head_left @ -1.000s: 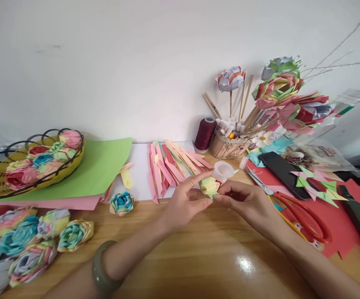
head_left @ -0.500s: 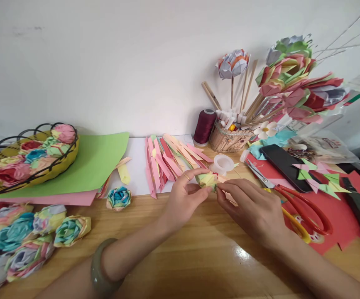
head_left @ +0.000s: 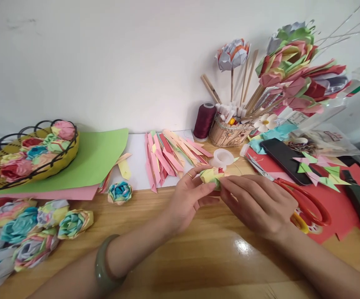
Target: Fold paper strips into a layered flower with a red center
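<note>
A small yellow-green folded paper flower (head_left: pixel 209 175), with a bit of red at its top, is held above the table near the middle of the view. My left hand (head_left: pixel 189 199) grips it from the left, thumb in front and fingers behind. From the right, my right hand (head_left: pixel 259 203) pinches at the flower's right lower edge, its fingers bent together; the fingertips partly cover that side. Just behind the flower stands a small translucent round container (head_left: pixel 223 158). Folded pink, peach and red paper strips (head_left: pixel 164 160) lie in a pile behind my left hand.
Scissors (head_left: pixel 307 197) and a black phone (head_left: pixel 284 160) lie right on red paper (head_left: pixel 338 211). Behind are a purple thread spool (head_left: pixel 204 121) and a holder (head_left: pixel 229 133) with paper flowers. At left are a yellow basket (head_left: pixel 53 168), a blue paper flower (head_left: pixel 120 193) and several more.
Both hands and the paper flower have shifted slightly right. My right hand has turned, with its fingers now lying flatter across the flower's right side. The whole view has tilted slightly downward.
</note>
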`<state>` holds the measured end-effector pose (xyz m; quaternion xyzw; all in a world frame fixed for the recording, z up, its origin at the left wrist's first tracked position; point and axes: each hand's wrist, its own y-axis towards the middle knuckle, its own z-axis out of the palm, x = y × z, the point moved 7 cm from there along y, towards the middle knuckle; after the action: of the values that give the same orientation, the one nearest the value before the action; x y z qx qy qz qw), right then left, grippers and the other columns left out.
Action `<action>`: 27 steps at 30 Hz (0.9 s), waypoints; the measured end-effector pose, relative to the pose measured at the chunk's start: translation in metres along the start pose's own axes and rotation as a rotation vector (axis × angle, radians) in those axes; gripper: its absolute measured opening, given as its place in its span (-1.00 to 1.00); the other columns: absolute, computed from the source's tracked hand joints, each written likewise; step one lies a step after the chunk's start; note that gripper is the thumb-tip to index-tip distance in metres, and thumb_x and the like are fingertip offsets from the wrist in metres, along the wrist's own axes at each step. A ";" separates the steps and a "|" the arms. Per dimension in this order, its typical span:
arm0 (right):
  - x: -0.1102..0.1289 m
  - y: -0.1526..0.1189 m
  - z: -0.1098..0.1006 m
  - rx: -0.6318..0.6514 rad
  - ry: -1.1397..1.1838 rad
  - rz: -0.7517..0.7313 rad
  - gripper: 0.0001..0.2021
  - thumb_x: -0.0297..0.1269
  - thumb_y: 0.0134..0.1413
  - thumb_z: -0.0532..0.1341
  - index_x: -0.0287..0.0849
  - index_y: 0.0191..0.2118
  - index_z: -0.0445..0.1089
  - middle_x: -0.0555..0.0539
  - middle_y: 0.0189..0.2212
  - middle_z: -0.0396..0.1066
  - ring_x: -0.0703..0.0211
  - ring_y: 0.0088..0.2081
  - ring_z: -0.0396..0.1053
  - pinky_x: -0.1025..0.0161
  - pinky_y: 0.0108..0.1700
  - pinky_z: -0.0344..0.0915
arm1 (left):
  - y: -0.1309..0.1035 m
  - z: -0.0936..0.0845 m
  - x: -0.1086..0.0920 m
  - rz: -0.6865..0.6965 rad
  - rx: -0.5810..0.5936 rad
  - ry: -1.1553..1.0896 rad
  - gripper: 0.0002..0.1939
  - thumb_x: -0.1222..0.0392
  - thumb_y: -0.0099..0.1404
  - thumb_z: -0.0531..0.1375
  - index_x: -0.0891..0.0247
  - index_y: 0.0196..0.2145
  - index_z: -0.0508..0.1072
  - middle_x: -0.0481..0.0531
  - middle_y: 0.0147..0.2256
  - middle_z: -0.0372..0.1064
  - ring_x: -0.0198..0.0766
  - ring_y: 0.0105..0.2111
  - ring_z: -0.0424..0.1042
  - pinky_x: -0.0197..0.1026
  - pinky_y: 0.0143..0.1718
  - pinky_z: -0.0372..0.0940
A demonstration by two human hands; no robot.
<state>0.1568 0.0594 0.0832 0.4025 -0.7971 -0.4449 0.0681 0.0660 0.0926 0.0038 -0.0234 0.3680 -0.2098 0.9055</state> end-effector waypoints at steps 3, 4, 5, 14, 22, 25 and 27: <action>-0.002 0.002 -0.004 -0.060 0.104 0.018 -0.75 -0.50 -0.13 0.27 -0.21 -0.24 0.36 -0.06 -0.45 0.49 0.18 -0.45 0.38 0.26 -0.46 0.34 | 0.000 0.001 0.000 -0.013 0.035 -0.079 -0.63 0.37 0.15 0.16 0.19 -0.07 0.26 -0.05 -0.35 0.40 -0.41 -0.40 0.44 -0.40 -0.35 0.32; -0.006 0.003 -0.005 -0.099 0.149 0.066 -0.74 -0.53 -0.15 0.26 -0.19 -0.24 0.35 -0.06 -0.44 0.48 0.19 -0.45 0.38 0.27 -0.45 0.34 | 0.001 0.002 -0.002 -0.013 0.050 -0.101 -0.62 0.37 0.16 0.14 0.19 -0.05 0.24 -0.03 -0.33 0.41 -0.39 -0.38 0.45 -0.41 -0.36 0.32; -0.011 0.004 -0.008 -0.146 0.183 0.123 -0.72 -0.55 -0.16 0.26 -0.17 -0.24 0.34 -0.06 -0.44 0.46 0.19 -0.44 0.38 0.27 -0.44 0.34 | 0.001 0.002 -0.003 -0.010 0.068 -0.117 -0.62 0.36 0.17 0.13 0.19 -0.04 0.23 -0.01 -0.31 0.42 -0.36 -0.35 0.46 -0.42 -0.37 0.32; -0.018 0.007 -0.003 -0.098 0.173 0.264 -0.63 -0.46 -0.12 0.28 -0.03 -0.14 0.29 -0.04 -0.42 0.30 0.18 -0.42 0.31 0.23 -0.47 0.28 | 0.001 0.009 -0.010 -0.018 0.185 -0.133 -0.60 0.44 0.11 0.13 0.20 -0.07 0.29 -0.03 -0.22 0.40 -0.36 -0.26 0.43 -0.41 -0.28 0.31; -0.005 0.000 -0.009 -0.075 0.053 -0.011 -0.72 -0.52 -0.14 0.28 -0.06 -0.25 0.42 -0.02 -0.43 0.35 0.19 -0.37 0.29 0.25 -0.39 0.30 | 0.000 0.010 -0.006 -0.001 0.178 -0.111 -0.53 0.52 0.07 0.14 0.15 -0.08 0.29 -0.07 -0.24 0.37 -0.40 -0.23 0.38 -0.33 -0.16 0.28; 0.001 -0.001 -0.015 -0.096 0.057 -0.105 -0.78 -0.51 -0.10 0.26 -0.04 -0.32 0.44 -0.01 -0.46 0.38 0.21 -0.40 0.29 0.28 -0.44 0.30 | 0.000 0.011 -0.007 0.007 0.194 -0.095 -0.52 0.50 0.09 0.14 0.14 -0.06 0.28 -0.07 -0.25 0.39 -0.39 -0.22 0.39 -0.33 -0.16 0.27; 0.001 -0.001 -0.016 -0.087 0.065 -0.092 -0.78 -0.49 -0.08 0.25 -0.03 -0.29 0.44 -0.01 -0.46 0.40 0.20 -0.39 0.31 0.28 -0.41 0.31 | 0.000 0.011 -0.007 0.010 0.192 -0.090 -0.53 0.49 0.09 0.14 0.12 -0.06 0.29 -0.08 -0.24 0.39 -0.40 -0.22 0.39 -0.34 -0.17 0.26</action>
<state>0.1639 0.0477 0.0919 0.4496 -0.7549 -0.4687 0.0908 0.0692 0.0943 0.0167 0.0561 0.3055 -0.2384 0.9202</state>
